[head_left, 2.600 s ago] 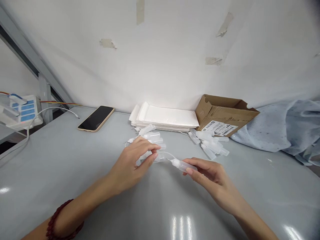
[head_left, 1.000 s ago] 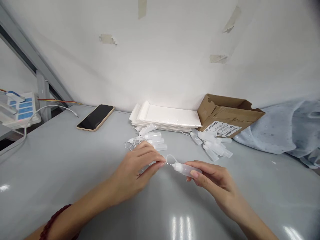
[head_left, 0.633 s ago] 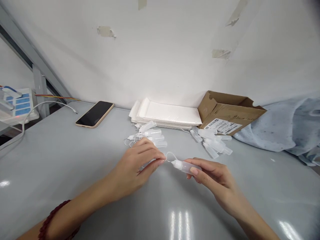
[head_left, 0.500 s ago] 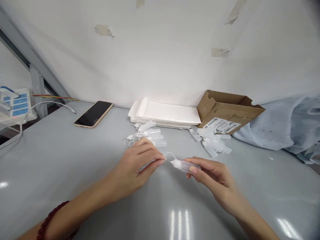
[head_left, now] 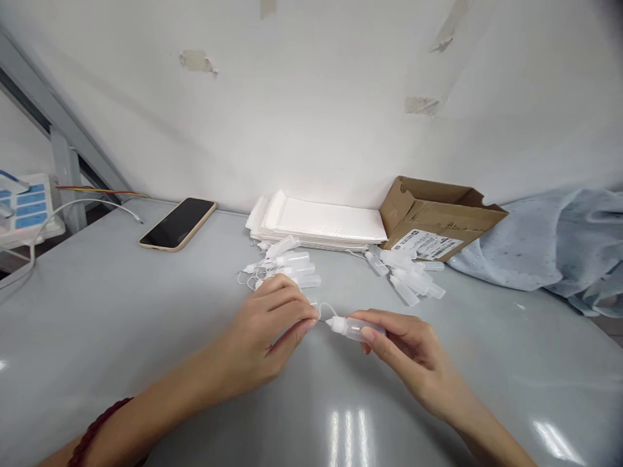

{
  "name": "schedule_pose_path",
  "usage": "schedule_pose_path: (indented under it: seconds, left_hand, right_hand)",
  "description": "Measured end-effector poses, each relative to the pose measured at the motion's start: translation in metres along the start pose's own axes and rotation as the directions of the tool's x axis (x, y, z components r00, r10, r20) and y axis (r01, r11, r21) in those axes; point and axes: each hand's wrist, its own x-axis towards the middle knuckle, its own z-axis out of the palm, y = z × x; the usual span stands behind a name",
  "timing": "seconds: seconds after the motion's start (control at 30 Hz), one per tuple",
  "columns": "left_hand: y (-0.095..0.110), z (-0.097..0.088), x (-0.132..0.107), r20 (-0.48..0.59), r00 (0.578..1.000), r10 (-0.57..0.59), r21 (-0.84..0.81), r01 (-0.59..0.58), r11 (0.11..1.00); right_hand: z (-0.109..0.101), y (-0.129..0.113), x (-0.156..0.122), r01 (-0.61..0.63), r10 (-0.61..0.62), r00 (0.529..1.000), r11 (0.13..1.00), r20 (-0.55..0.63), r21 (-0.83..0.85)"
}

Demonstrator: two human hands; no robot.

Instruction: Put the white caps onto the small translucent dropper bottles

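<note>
My right hand [head_left: 409, 353] holds a small translucent squeeze bottle [head_left: 357, 329] with a white nozzle, lying level with its tip to the left. From the nozzle a thin white cap strap [head_left: 329, 305] loops over to my left hand [head_left: 275, 331], whose thumb and fingers are pinched on its end. The small cap at that end is hidden by the fingertips. A fine needle shows faintly between the nozzle and those fingers. Just behind my left hand lies a pile of similar bottles with strapped caps [head_left: 294, 259]. Another pile of bottles [head_left: 413, 279] lies farther right.
A stack of white padded envelopes [head_left: 331, 220] lies against the wall, beside an open cardboard box [head_left: 442, 224]. A phone [head_left: 179, 224] lies at the left. Grey-blue cloth [head_left: 549, 246] is bunched at the right. A white cable [head_left: 97, 202] and a power strip [head_left: 32, 204] are at the left edge.
The view has shifted slightly. The bottle's nozzle and the pinched left fingertips look a little closer together, and less of the needle shows. Both hands keep their hold.
</note>
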Motion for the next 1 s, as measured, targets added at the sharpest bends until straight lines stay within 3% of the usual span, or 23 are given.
schedule_pose_path:
  seconds: [0.5, 0.63, 0.83, 1.0]
  left_hand:
    - [0.002, 0.006, -0.007, 0.042, 0.997, 0.060, 0.123, -0.065, 0.990]
    - [0.000, 0.004, -0.006, 0.058, 0.998, 0.022, 0.101, -0.028, 0.995]
    - [-0.002, -0.002, -0.002, 0.049, 0.991, -0.122, -0.007, 0.123, 0.992]
    - [-0.001, 0.005, -0.002, 0.031, 0.993, -0.110, -0.036, 0.111, 0.993]
  right_hand:
    - [0.008, 0.003, -0.002, 0.012, -0.013, 0.999, 0.999, 0.037, 0.032]
    - [0.008, 0.005, 0.000, 0.022, -0.023, 0.999, 0.999, 0.038, 0.028]
    - [0.008, 0.011, 0.000, 0.130, -0.130, 0.991, 0.991, -0.029, -0.015]
    - [0.013, 0.016, 0.000, 0.183, -0.187, 0.980, 0.982, -0.074, -0.056]
